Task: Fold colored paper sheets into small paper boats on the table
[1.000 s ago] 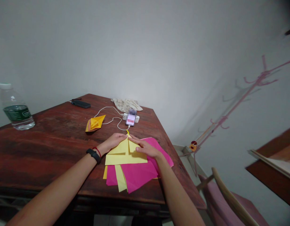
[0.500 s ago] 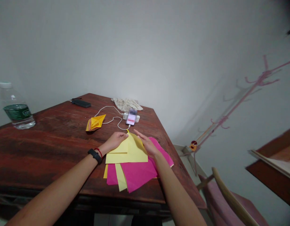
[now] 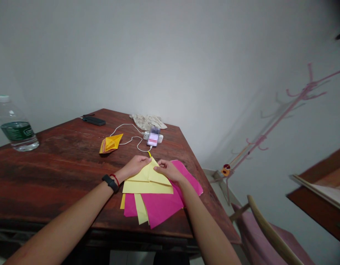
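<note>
A pale yellow sheet of paper (image 3: 148,187) lies on a fanned pile of pink and yellow sheets. Its two upper corners are folded in to a middle line, so the far end comes to a point. My left hand (image 3: 135,165) grips the left slanted edge, thumb on top near the tip, other fingers mostly hidden. On the right flap, my right hand (image 3: 170,171) has bent fingers and a thumb at the folded edge. Pink paper (image 3: 161,206) shows underneath, some of it under my right wrist.
Beyond the paper, a phone (image 3: 152,140) with a white cable rests on a white power strip (image 3: 160,138). A folded orange paper shape (image 3: 111,142), a dark power bank (image 3: 94,120), a crumpled cloth (image 3: 148,121) and a water bottle (image 3: 19,130) stand around the wooden table (image 3: 62,176).
The right upper corner of the yellow sheet has come over to the middle line. My right hand went from flat, stretched fingers to bent fingers on that flap; my left hand stayed put.
</note>
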`<state>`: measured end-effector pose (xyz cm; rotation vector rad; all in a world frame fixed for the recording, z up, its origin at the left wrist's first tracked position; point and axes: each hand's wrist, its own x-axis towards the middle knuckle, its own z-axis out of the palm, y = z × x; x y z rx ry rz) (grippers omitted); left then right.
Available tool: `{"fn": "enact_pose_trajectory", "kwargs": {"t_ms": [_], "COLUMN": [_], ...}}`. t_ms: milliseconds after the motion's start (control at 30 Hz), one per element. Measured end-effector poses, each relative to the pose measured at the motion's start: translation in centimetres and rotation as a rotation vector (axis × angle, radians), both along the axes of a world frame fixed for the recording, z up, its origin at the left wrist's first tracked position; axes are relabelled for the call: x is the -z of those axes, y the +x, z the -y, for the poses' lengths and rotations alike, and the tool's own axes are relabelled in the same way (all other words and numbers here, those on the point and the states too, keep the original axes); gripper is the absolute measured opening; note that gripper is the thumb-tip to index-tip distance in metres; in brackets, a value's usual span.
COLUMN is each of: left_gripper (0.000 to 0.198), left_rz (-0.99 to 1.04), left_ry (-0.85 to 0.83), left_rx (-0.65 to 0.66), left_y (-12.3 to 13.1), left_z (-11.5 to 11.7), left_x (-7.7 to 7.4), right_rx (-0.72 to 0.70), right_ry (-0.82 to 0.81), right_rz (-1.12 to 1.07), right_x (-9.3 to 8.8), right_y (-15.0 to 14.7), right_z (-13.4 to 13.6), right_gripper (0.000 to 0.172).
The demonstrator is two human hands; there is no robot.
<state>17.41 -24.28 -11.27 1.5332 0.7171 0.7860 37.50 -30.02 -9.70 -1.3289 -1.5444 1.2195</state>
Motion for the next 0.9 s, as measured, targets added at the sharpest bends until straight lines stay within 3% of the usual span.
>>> {"fn": "enact_pose_trajectory", "kwargs": {"t_ms": [600,900], "left_gripper": [0.04,0.043], "left_rz": [-0.017,0.027], "left_ry": [-0.031,-0.006], "left_rx": [0.045,0.045], "left_y": [-0.3,0.1], "left_z": [1.2,1.6], "left_x": [-1.7,-1.3], "right_rx": [-0.084,0.029], "right_ry": [0.047,0.187], "right_rz": [-0.002,0.098], "right_x": [-0.7,-0.2], "right_y": [0.2,-0.4], "right_z": [0.5,-0.1], "right_gripper": [0.026,0.02]}}
